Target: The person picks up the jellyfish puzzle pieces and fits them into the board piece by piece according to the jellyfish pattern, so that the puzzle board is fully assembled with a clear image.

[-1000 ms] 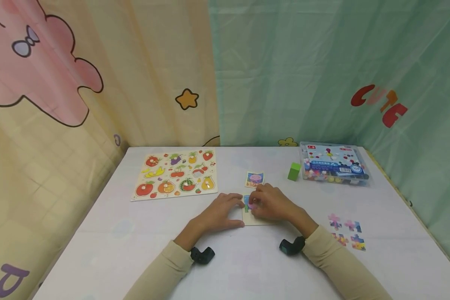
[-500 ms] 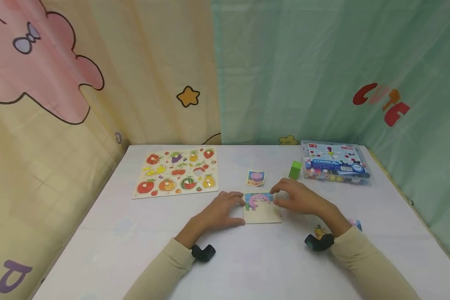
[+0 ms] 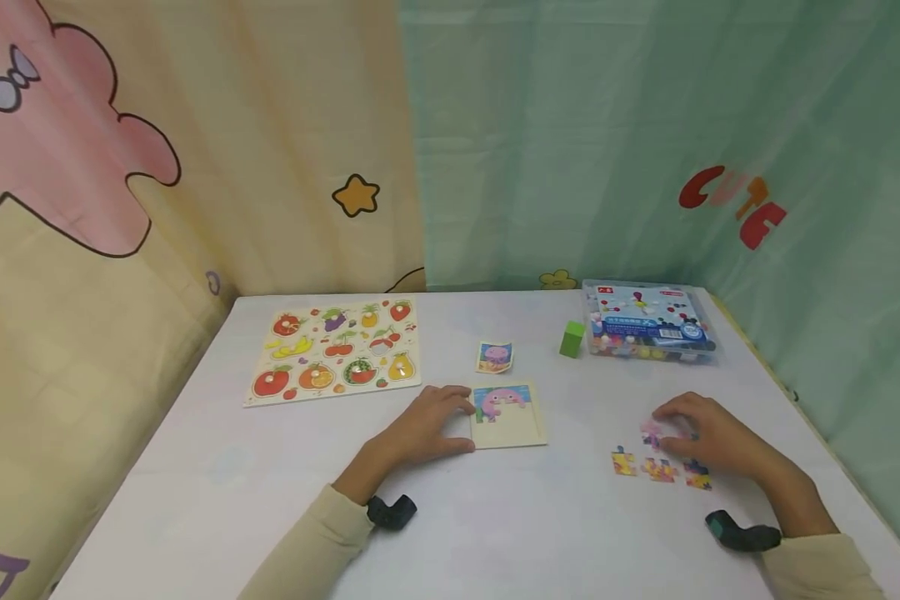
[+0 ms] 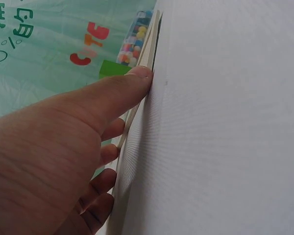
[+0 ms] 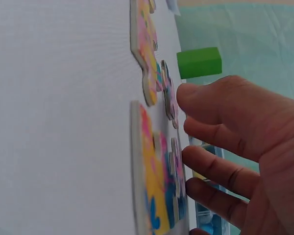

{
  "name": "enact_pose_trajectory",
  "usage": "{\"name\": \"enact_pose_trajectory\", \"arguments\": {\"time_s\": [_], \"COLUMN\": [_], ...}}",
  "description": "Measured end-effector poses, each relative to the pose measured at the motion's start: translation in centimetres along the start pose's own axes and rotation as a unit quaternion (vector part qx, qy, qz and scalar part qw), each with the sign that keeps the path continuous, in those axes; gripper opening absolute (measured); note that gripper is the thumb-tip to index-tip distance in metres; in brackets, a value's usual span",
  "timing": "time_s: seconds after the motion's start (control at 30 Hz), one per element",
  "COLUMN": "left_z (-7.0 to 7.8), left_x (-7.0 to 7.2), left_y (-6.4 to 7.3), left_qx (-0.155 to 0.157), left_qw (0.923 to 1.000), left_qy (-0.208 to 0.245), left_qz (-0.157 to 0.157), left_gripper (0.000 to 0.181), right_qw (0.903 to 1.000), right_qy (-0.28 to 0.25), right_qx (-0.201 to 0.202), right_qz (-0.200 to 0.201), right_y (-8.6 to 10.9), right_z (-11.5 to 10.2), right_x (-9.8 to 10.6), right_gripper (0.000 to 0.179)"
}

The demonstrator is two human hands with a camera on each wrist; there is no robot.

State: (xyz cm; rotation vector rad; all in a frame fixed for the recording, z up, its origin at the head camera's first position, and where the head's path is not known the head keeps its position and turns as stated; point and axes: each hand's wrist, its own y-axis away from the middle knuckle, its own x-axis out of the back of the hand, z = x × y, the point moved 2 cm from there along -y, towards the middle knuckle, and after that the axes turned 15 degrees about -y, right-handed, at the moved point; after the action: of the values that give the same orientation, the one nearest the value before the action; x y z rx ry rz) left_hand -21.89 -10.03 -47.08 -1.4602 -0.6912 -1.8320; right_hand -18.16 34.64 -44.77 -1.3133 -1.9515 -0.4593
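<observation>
A square wooden puzzle board (image 3: 510,432) lies mid-table, with pink-and-blue pieces along its far part. My left hand (image 3: 427,425) rests against its left side, fingertips and thumb touching the edge. To the right, my right hand (image 3: 716,437) is spread low over loose jigsaw pieces. A pink jigsaw piece (image 3: 650,432) lies between its thumb and forefinger, flat on the table; the right wrist view shows the thumb (image 5: 198,98) close beside a piece. Nearer lie a yellow piece (image 3: 623,462), a pink-and-yellow piece (image 3: 660,471) and a blue-and-yellow piece (image 3: 697,477). The hand partly covers another.
A small picture card (image 3: 494,357) lies beyond the board. A green block (image 3: 572,340) stands near a clear box of colored beads (image 3: 648,323) at the back right. A fruit peg puzzle (image 3: 337,354) lies at the back left. Curtains hang behind the table.
My right hand has left the board, where it set a piece at the top, and moved right to the loose pieces. My left hand stays at the board's edge. The head view has shifted slightly.
</observation>
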Motion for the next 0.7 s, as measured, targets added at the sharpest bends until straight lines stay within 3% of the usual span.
{"name": "enact_pose_trajectory", "arguments": {"time_s": [0.33,0.7], "left_z": [0.0,0.1], "left_x": [0.2,0.5], "left_y": [0.2,0.3], "left_qx": [0.000,-0.011], "left_qw": [0.9999,0.9999], "left_qy": [0.011,0.007], "left_qz": [-0.006,0.007], "left_gripper": [0.052,0.050], "right_qw": [0.9991,0.9963], "right_qy": [0.002,0.034], "right_qx": [0.001,0.050], "right_qz": [0.042,0.062], "right_y": [0.7,0.8], "right_z": [0.5,0.4], "right_x": [-1.2,-1.1], "right_gripper": [0.025,0.026]}}
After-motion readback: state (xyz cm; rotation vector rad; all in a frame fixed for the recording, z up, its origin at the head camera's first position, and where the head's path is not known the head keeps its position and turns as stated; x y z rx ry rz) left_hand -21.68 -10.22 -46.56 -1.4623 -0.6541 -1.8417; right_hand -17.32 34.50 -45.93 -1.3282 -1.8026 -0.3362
